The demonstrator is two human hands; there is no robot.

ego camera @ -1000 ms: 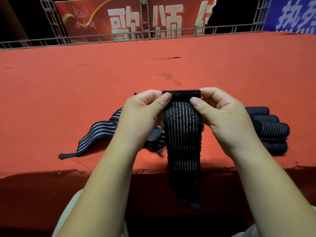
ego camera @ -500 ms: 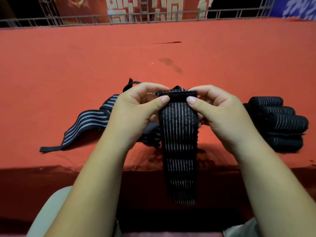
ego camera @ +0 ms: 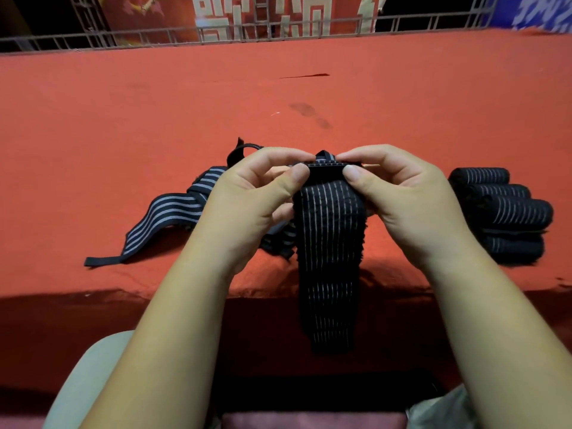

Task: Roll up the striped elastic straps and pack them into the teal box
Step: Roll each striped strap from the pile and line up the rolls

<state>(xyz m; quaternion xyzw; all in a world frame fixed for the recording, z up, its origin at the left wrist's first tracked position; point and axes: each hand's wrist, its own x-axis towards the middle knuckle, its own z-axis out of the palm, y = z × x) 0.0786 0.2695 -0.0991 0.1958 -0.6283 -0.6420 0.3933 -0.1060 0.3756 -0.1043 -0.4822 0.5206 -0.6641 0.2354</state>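
A black strap with thin pale stripes [ego camera: 328, 252] hangs down over the front edge of the red table. My left hand [ego camera: 250, 196] and my right hand [ego camera: 399, 193] pinch its top end between thumbs and fingers, the end folded over. Behind my left hand lies a loose pile of unrolled straps with wider grey stripes [ego camera: 173, 218], one tail reaching left. To the right sits a stack of several rolled straps [ego camera: 507, 212]. No teal box is in view.
The red cloth-covered table [ego camera: 278, 97] stretches far back to a metal railing [ego camera: 278, 32] with banners behind it. The table's front edge [ego camera: 93, 292] runs just below the straps; my knees show beneath.
The strap's top end has dropped lower and been folded over between my fingers, and the hanging tail has shortened slightly. The view has tilted downward.
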